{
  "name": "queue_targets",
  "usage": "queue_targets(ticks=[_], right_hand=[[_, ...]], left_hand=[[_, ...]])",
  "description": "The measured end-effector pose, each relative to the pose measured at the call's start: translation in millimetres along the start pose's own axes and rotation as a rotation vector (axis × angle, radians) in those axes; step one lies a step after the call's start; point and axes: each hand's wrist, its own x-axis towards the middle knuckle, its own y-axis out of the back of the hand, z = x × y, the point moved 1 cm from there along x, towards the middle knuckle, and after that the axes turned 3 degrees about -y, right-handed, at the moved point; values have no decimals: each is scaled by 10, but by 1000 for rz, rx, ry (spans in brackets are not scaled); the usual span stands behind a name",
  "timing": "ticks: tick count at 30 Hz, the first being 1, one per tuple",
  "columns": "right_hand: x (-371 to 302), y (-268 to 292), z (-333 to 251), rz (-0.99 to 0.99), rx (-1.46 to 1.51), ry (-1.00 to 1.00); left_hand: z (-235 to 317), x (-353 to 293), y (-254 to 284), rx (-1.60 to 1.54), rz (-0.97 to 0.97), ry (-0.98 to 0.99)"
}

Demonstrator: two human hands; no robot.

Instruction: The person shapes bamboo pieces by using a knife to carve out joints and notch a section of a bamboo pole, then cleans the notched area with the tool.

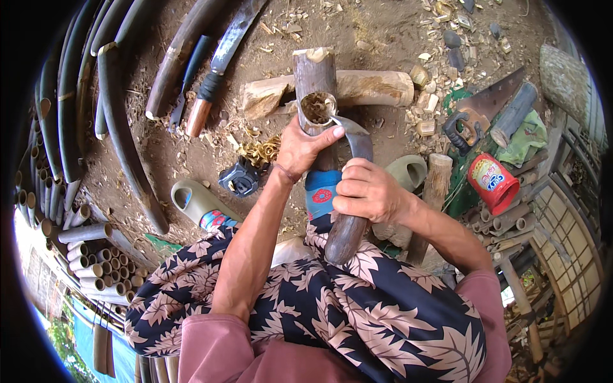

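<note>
A short, brown, round piece of wood or bamboo (314, 67) lies pointing away from me, with a rough hollow (317, 107) cut into it. My left hand (300, 145) is closed round it just below the hollow, with the thumb stretched toward the blade. A curved-blade knife (359, 142) with a thick dark handle (347, 237) is gripped in my right hand (367, 191). The blade's tip meets the hollow's near right rim. Beneath the piece, a pale split log (377, 88) lies crosswise on the ground.
Left of the work are a machete (231, 45), a slim dark-handled knife (191, 73) and long curved poles (121, 134). A black tape measure (239, 177) sits near curled shavings (260, 151). Rightward lie wood chips (426, 102), a handsaw (488, 102) and a red container (493, 184).
</note>
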Motion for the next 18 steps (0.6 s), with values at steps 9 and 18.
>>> queue_targets(ticks=[9,18], right_hand=[[-210,-10,266,-74,-142,83],[81,262,65,54,14,4]], left_hand=[[-3,6,-205,182,304,-18],[-48,-112,16,-115,90,-25]])
